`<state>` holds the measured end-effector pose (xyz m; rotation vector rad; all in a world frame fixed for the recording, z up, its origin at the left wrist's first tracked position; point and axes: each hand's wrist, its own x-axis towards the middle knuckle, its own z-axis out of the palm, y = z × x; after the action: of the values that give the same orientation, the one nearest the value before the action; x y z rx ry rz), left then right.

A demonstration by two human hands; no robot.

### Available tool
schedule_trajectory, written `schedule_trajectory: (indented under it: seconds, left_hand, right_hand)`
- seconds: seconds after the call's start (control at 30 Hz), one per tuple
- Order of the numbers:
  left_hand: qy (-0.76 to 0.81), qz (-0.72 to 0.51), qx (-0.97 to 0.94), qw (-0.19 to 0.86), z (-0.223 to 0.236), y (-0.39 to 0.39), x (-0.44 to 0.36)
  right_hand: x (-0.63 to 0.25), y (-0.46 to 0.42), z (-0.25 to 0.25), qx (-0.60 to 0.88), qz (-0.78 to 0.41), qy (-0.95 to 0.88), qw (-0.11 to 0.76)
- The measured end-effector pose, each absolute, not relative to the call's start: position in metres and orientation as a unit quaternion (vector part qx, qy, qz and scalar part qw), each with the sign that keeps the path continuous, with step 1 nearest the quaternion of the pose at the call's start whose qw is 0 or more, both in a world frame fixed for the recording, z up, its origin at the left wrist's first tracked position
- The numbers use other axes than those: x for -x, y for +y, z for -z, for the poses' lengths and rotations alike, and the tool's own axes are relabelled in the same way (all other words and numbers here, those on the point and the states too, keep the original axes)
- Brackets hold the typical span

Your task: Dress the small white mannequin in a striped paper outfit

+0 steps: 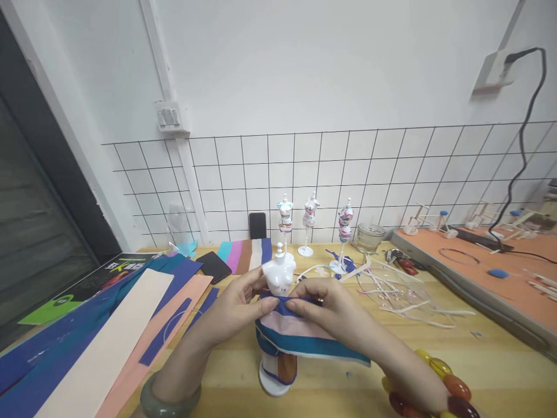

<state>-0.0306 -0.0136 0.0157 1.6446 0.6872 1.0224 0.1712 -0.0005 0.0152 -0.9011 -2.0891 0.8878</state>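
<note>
In the middle of the table stands a small white doll mannequin (pixel 279 276) on a round white base (pixel 273 386). A striped cloth (pixel 300 342) in blue, pale pink and teal wraps its waist and stretches out to the right; brown and pale cloth shows below. My left hand (pixel 241 305) is closed, thumb and fingers pinching the cloth's blue top edge at the front left of the waist. On the other side, my right hand (pixel 319 302) pinches the same edge, its thumb close to the left thumb. The mannequin's back is hidden from me.
Three patterned mannequins (pixel 346 220) stand behind, near a glass bowl (pixel 369 237). At left lie cloth strips (pixel 108 342), a dark phone (pixel 214 267) and a striped sample (pixel 248 255). Thin ribbon scraps (pixel 400 290) lie at right, beside an orange-topped board (pixel 491 273).
</note>
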Motion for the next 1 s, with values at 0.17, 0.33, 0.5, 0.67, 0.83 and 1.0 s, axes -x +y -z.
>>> schedule_trajectory:
  seconds: [0.17, 0.33, 0.5, 0.67, 0.83, 1.0]
  left_hand:
    - [0.312, -0.427, -0.702, 0.477, -0.015, -0.014, 0.03]
    - [0.338, -0.441, -0.703, 0.445, -0.015, -0.015, 0.027]
    - [0.358, -0.44, -0.711, 0.415, -0.018, -0.016, 0.024]
    - [0.382, -0.439, -0.72, 0.378, -0.022, -0.02, 0.02]
    - [0.385, -0.435, -0.725, 0.37, -0.022, -0.022, 0.019]
    - [0.377, -0.429, -0.726, 0.383, -0.022, -0.022, 0.018]
  right_hand:
    - [-0.172, 0.004, -0.012, 0.349, -0.345, -0.799, 0.347]
    - [-0.172, 0.004, -0.01, 0.352, -0.348, -0.797, 0.345]
    - [-0.174, 0.001, -0.015, 0.344, -0.331, -0.811, 0.338]
    - [-0.175, -0.006, -0.023, 0.333, -0.29, -0.83, 0.34]
    - [-0.176, -0.008, -0.024, 0.314, -0.281, -0.843, 0.334]
    - [-0.175, -0.005, -0.021, 0.327, -0.288, -0.828, 0.353]
